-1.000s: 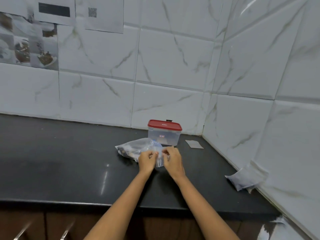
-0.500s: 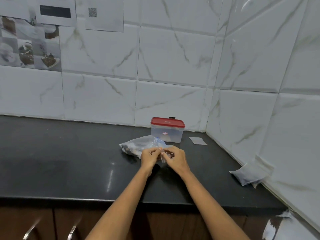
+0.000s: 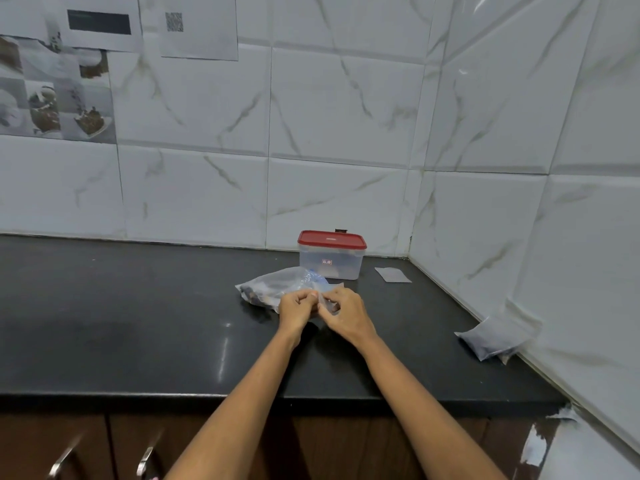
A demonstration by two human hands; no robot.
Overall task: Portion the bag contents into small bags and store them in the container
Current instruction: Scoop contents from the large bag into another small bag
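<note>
Both hands, left hand (image 3: 296, 305) and right hand (image 3: 346, 311), pinched the clear bag (image 3: 277, 287) mouth with curled fingers on the counter (image 3: 138, 306); behind stood the red-lidded container (image 3: 331, 255); its label was unreadable.

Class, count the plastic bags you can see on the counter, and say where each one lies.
3. The large bag lies under both hands; a flat empty bag lies right of the container; a filled bag leans against the right wall. The container may hide others.
</note>
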